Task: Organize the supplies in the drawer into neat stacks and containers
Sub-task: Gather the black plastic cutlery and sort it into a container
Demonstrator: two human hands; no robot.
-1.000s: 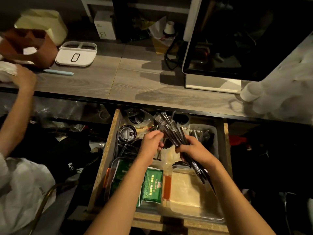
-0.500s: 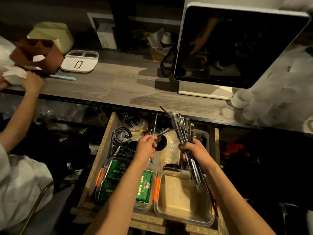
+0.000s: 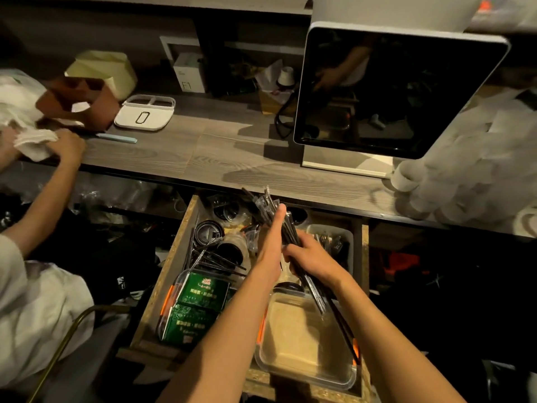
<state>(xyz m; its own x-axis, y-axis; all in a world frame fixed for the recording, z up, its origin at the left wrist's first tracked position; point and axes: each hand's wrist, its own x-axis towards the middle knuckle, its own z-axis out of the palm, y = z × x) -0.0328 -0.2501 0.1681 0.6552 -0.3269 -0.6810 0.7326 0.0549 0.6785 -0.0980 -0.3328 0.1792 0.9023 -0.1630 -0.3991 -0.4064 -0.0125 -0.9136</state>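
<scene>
R hand (image 3: 312, 258) grips straw bundle (image 3: 286, 228) (L hand (image 3: 271, 239) flat alongside).

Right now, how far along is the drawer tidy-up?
Done: green packets sit in the left tub. In hand: the right hand grips a bundle of straws and the left hand lies flat against it. Left: loose straws and lids lie scattered at the back; the right tub holds nothing yet.
</scene>
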